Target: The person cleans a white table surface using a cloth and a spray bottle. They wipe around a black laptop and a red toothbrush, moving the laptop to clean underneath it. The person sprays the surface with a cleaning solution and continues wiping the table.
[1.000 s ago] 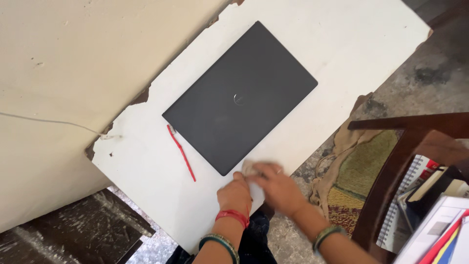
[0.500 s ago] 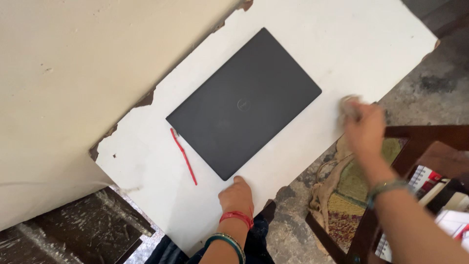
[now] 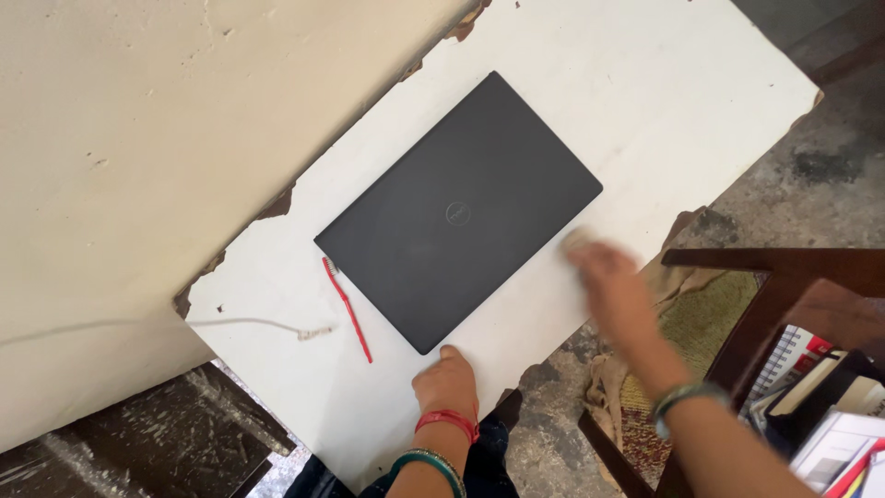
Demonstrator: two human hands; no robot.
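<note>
Wiping hand, right [image 3: 613,286], blurred, has swung back from the worktop's [image 3: 645,111] 3 o'clock edge toward the closed dark laptop [image 3: 458,210]; fingers bunched on a pale cloth [image 3: 579,242]. Left hand [image 3: 446,380] stays flat, empty, at laptop's 6 o'clock corner. Red toothbrush [image 3: 347,308] at 8 o'clock. Wiping looks ongoing.
</note>
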